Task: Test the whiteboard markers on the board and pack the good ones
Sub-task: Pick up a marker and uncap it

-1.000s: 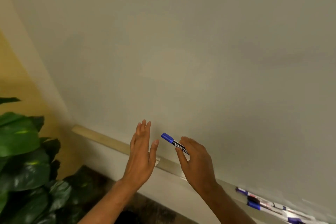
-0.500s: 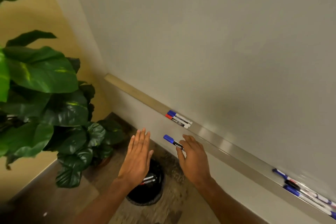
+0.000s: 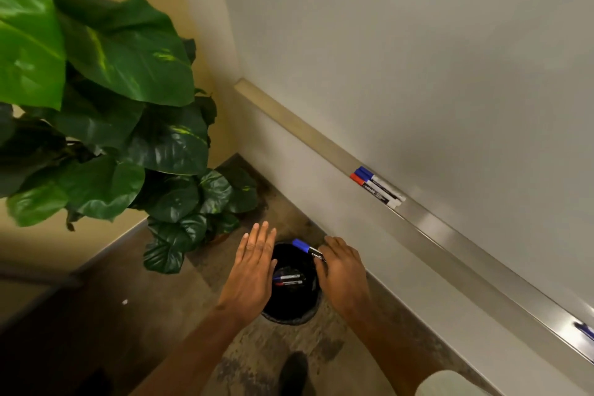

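Note:
My right hand [image 3: 342, 273] pinches a blue-capped marker [image 3: 308, 249], cap pointing up-left, held above a black bin [image 3: 291, 309] on the floor. Inside the bin lie two markers [image 3: 288, 280], one blue-capped and one red-capped. My left hand [image 3: 252, 270] hovers flat with straight fingers over the bin's left rim, holding nothing. The whiteboard [image 3: 418, 58] fills the upper right. On its metal tray [image 3: 450, 235] lie three capped markers [image 3: 377, 187], two blue and one red. Another blue marker [image 3: 585, 329] shows at the tray's right edge.
A large leafy potted plant [image 3: 106, 106] fills the left side, close to the bin. A dark shoe [image 3: 294, 373] stands on the mottled floor below the bin. A yellow wall and its baseboard [image 3: 106, 251] run behind the plant.
The view has tilted down from the board to the floor. Both hands came down with the blue marker and now hover over the black bin.

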Demonstrator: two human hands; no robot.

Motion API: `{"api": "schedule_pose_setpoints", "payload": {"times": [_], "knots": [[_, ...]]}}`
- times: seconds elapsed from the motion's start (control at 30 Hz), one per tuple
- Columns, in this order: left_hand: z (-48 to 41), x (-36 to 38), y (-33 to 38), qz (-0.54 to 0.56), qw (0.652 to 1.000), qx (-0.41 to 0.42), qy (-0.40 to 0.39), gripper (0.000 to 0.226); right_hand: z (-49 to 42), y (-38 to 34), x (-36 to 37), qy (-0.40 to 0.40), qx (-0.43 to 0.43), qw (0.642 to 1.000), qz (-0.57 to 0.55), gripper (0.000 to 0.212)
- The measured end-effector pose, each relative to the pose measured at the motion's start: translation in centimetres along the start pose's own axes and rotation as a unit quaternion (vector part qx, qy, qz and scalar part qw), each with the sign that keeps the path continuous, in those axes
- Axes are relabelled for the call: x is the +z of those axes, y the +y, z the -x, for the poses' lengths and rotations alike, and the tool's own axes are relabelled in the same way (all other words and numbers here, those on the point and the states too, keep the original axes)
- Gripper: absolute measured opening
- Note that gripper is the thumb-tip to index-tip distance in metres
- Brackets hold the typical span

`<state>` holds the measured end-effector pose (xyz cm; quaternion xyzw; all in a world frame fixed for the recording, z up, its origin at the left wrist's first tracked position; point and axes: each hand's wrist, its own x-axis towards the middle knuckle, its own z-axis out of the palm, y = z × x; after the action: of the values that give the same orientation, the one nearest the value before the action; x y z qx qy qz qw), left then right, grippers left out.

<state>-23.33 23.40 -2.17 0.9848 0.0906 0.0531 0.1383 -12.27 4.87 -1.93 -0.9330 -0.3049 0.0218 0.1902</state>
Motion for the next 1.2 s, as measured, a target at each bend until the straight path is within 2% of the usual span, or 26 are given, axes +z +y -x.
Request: {"api": "schedule_pose_setpoints", "payload": {"times": [0.13,0.23,0.37,0.63,0.8,0.97,1.2], "knots": [[0.5,0.7,-1.2,0.002,1.000,-0.012,0.012,0.056,-0.6,-0.6,2.1,-0.018,-0.001,1.000,0.008,0.031],[1.1,1.2,-2.0,0.007,1.000,-0.026,0.013,0.057,-1.1,-1.2,3.5,-0.036,-0.005,0.999,0.015,0.028],[1.6,1.5,-2.7,0.001,0.999,-0.037,0.009,0.056,-1.9,-2.0,4.7,-0.034,-0.017,0.999,0.013,0.031],[1.3,0.8,-2.3,0.009,0.999,-0.044,0.006,0.056,-1.5,-1.5,2.9,0.004,0.024,0.998,-0.065,0.044],[0.0,-0.1,-0.2,0.020,0.999,-0.036,-0.006,0.057,0.3,0.0,0.4,0.035,0.039,0.995,-0.083,0.038],[-1.4,-0.9,3.4,0.026,1.000,-0.014,-0.011,0.060,2.2,1.4,-2.8,0.090,0.037,0.992,-0.083,0.048],[-3.1,-2.3,9.7,0.025,0.999,0.030,-0.017,0.066,4.5,4.1,-7.2,0.147,0.045,0.986,-0.064,0.051]]}}
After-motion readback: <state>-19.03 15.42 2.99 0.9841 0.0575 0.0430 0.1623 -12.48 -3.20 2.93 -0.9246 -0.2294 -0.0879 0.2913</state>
